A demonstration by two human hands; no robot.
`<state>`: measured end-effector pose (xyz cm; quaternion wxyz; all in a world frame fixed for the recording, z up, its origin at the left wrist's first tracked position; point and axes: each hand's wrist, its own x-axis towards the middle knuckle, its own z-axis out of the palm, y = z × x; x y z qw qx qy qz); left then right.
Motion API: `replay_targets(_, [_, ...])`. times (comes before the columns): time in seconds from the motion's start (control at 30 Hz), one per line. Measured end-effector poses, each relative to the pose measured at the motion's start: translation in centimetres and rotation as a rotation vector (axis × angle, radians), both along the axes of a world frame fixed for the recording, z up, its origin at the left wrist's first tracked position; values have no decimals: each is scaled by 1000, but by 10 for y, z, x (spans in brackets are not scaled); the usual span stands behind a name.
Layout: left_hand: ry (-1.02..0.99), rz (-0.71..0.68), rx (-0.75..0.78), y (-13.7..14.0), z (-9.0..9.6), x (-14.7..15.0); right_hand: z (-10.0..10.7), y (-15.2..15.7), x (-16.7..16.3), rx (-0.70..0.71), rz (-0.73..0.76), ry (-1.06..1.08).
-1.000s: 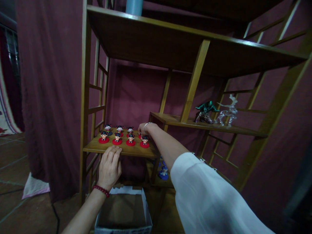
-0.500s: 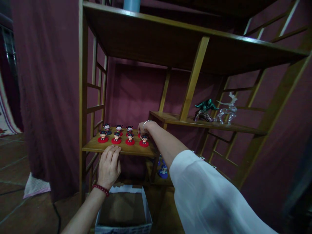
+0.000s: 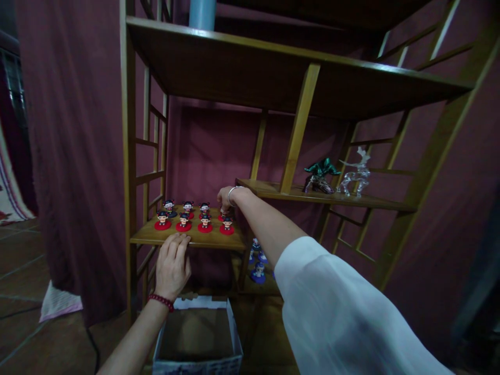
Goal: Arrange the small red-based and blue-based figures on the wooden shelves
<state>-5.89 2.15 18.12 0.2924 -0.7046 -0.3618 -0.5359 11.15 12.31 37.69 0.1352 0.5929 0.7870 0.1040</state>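
Small doll figurines (image 3: 205,224) with black hair and red round bases stand in two rows on the left wooden shelf (image 3: 156,234). One figurine in the back row, at far left, has a dark base. My right hand (image 3: 225,197), with a silver bangle at the wrist, reaches to the right end of the back row. Its fingers are closed around the top of a figurine (image 3: 224,214), which they partly hide. My left hand (image 3: 172,265), wearing a dark red bead bracelet, rests with fingers stretched out on the shelf's front edge, apart from the figurines.
An open cardboard box (image 3: 199,333) stands below the shelf. A green ornament (image 3: 322,174) and a clear deer figurine (image 3: 355,177) stand on the right shelf. Blue-purple figurines (image 3: 258,272) sit lower down. A wooden post (image 3: 300,127) and a blue cylinder (image 3: 202,14) are above.
The view has shifted slightly, showing more of the lower blue-purple figurines. My right hand has lifted a little, baring more of the figurine beneath it. My left hand stays on the edge.
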Motion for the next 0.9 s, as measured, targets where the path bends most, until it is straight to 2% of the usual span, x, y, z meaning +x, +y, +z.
replay_targets(0.23, [9, 23, -24, -5, 3, 2, 18, -48, -10, 185, 76, 58])
replay_targets(0.4, [32, 28, -55, -13, 6, 0, 22, -75, -9, 278, 252, 156])
replay_targets(0.5, [50, 28, -79, -19, 8, 0, 20, -101, -5, 289, 341, 195])
replay_targets(0.63, [66, 44, -97, -24, 9, 2, 6, -146, 1, 252, 514, 234])
replay_targets(0.77, [74, 49, -101, -29, 10, 3, -22, -184, 13, 139, 641, 265])
replay_targets(0.9, [66, 49, -128, -38, 12, 8, -56, -204, 31, -10, 659, 311])
